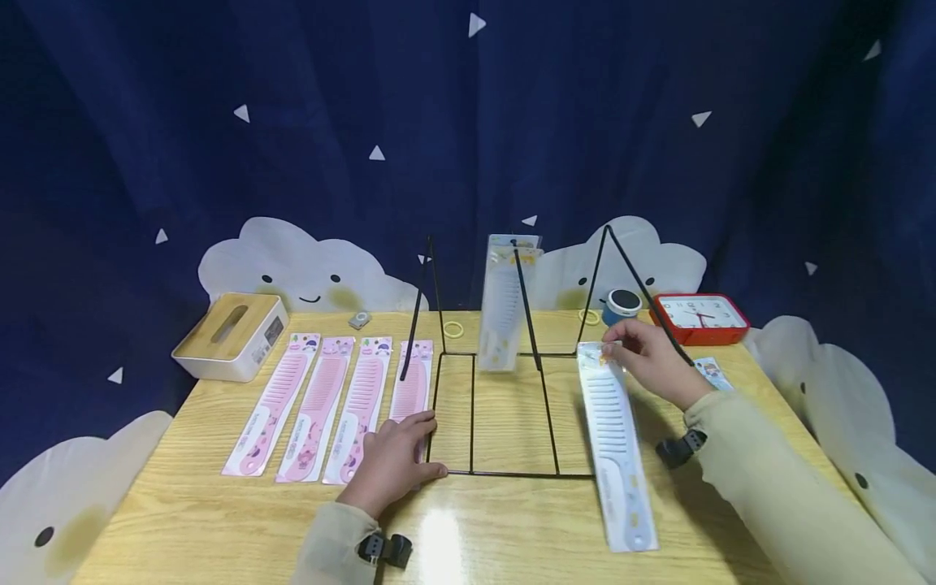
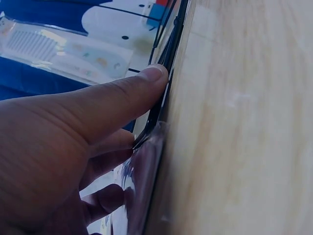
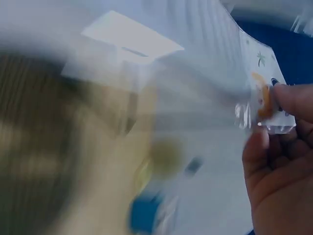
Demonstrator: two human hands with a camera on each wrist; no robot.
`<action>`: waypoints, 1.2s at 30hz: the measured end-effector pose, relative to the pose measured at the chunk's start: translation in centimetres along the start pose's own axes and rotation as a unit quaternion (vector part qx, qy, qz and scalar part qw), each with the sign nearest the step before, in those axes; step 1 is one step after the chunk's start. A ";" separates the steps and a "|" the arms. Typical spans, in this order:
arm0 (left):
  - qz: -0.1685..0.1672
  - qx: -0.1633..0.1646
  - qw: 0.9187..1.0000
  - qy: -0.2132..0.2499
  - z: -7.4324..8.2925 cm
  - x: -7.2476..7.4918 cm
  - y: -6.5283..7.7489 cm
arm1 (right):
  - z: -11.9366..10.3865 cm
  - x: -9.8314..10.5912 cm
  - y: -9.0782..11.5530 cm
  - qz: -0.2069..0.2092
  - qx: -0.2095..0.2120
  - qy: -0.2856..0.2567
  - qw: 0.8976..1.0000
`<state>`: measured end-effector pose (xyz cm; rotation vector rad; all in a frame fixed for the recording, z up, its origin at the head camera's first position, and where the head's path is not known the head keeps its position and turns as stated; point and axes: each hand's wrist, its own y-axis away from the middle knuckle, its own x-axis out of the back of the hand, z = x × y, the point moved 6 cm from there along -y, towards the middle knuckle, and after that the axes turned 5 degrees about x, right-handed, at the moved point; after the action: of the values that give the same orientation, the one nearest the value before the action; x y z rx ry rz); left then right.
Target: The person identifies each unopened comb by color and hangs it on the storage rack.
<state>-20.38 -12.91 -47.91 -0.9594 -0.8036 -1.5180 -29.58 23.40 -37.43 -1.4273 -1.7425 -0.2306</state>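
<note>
My right hand (image 1: 651, 361) pinches the top end of a packaged pale comb (image 1: 613, 439), which hangs down at the right side of a black wire rack (image 1: 512, 474). In the right wrist view, thumb and fingers hold its printed card top (image 3: 264, 93); the rest is blurred. My left hand (image 1: 395, 457) grips the rack's front left corner, the thumb (image 2: 151, 73) on its black bar. Pale packaged combs (image 1: 501, 305) hang from the rack's middle arm. Several pink packaged combs (image 1: 313, 410) lie in a row to the left, the nearest partly hidden by my left hand.
A white tissue box (image 1: 256, 341) with a wooden lid stands at the back left. A red clock (image 1: 687, 335) and a blue cylinder (image 1: 620, 313) are at the back right. Yellow rings (image 1: 453, 330) lie behind the rack. Another packet (image 1: 712, 373) shows beyond my right forearm.
</note>
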 end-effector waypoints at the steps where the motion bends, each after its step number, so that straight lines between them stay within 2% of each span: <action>1: 0.000 0.001 1.000 0.000 -0.1 0.0 0.0 | -2.0 -0.2 0.1 -0.002 0.025 -0.017 1.000; 5: 0.002 0.003 1.000 0.002 -0.1 0.0 0.0 | -9.4 -0.7 1.2 -0.008 0.117 -0.067 0.991; 9: 0.004 0.002 1.000 0.002 -0.1 0.1 -0.1 | -15.6 -0.6 2.6 -0.017 0.200 -0.113 0.973; 12: 0.005 0.002 1.000 0.001 -0.1 0.2 -0.1 | -19.0 -0.2 3.6 -0.019 0.244 -0.139 0.960; 15: 0.004 0.002 1.000 -0.003 -0.2 0.2 -0.1 | -21.0 0.3 4.1 0.000 0.272 -0.160 0.949; 18: 0.001 0.003 1.000 -0.004 -0.1 0.2 -0.1 | -21.9 0.7 4.1 0.022 0.278 -0.163 0.946; 25: -0.001 0.002 1.000 0.002 0.0 0.2 0.0 | -22.0 1.1 3.3 0.037 0.250 -0.144 0.957; 31: 0.002 0.003 1.000 0.008 -0.1 0.1 0.0 | -21.3 0.9 2.6 0.056 0.247 -0.136 0.958; 36: 0.000 0.005 1.000 0.011 0.0 0.0 0.1 | -19.9 0.5 1.3 0.059 0.212 -0.127 0.967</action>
<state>-20.31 -12.93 -47.87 -0.9335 -0.7940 -1.5223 -18.77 12.00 -25.12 -1.2727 -1.7655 0.3872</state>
